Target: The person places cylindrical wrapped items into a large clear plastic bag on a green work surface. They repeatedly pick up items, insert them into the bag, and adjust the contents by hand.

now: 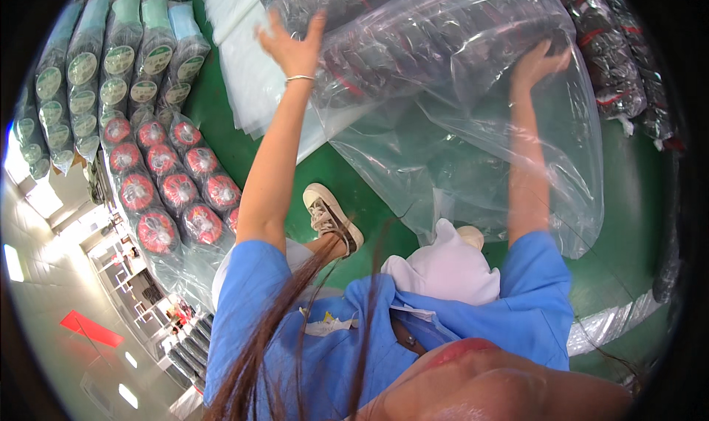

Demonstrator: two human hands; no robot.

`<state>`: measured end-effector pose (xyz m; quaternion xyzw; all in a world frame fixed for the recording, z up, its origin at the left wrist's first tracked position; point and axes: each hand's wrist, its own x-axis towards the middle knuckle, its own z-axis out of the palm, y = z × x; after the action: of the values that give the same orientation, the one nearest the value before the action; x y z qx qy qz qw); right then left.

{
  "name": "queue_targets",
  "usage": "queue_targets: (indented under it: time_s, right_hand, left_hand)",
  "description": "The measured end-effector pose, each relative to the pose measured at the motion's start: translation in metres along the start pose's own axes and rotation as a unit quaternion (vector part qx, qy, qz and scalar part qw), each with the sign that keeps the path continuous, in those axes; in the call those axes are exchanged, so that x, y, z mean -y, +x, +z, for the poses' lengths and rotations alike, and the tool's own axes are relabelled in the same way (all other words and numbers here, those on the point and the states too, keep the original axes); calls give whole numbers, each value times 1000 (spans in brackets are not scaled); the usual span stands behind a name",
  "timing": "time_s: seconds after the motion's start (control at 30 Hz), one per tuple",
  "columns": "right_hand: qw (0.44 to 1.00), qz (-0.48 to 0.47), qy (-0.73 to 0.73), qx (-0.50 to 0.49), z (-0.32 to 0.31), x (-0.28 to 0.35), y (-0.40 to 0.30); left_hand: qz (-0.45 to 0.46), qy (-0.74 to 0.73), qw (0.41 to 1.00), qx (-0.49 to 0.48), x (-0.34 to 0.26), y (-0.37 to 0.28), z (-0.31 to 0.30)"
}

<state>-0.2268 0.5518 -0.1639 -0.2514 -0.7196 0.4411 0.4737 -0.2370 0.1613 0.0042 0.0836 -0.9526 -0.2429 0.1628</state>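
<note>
A large clear plastic bag [443,122] spreads before me, with a row of dark, red-marked goods [382,55] in clear wrap under or inside its far part. My left hand [293,47] is at the bag's left side, its fingers spread and nothing held in it. A thin bracelet circles that wrist. Behind a layer of clear film, my right hand [534,69] is at the right end of the dark row. Its thumb and fingers look parted, and the forearm is also seen through the film. Whether the fingertips touch the goods is hard to tell.
White plastic sheets [243,61] lie on the green floor [376,194] at left. Wrapped rolls with round labels [113,61] and red-ended wrapped rolls [177,183] are stacked further left. More dark wrapped bundles [604,50] lie at right. My shoe [332,219] stands near the sheets.
</note>
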Motion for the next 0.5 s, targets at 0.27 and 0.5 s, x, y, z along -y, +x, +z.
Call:
queue_targets:
  time_s: [0.27,0.5]
  right_hand:
    - [680,495,344,418,-72,107,-247]
    - [593,483,224,604,-51,178,-280]
  left_hand:
    - [-182,-133,963,144,57,-54,6]
    - [-219,-144,951,166,51,-91,-7]
